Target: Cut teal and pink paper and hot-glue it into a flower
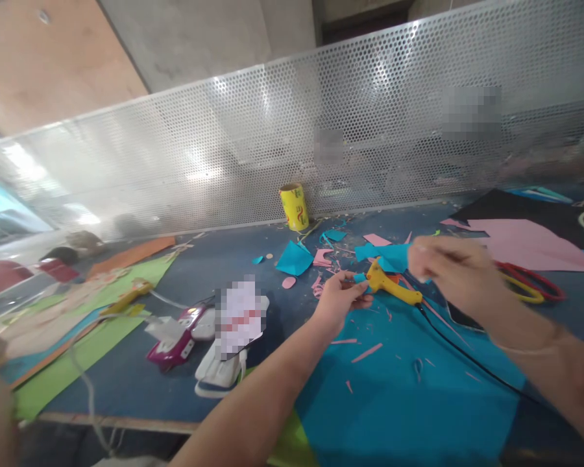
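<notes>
Left grip (338,295) pinches blue paper (359,277); glue-gun handle (403,292) slants right.

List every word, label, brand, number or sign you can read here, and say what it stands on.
No text can be read for certain.
Yellow cylinder: dark and red print, too small and blurred to read.
Pale item: pixelated, so any text is hidden.
Yellow glue gun, right of centre: no marking legible.

Glue gun (394,286) yellow, its cord (472,359) black — small paper piece (360,277) and broad paper sheet (409,415) blue — roll (294,209) yellow with red markings.
</notes>
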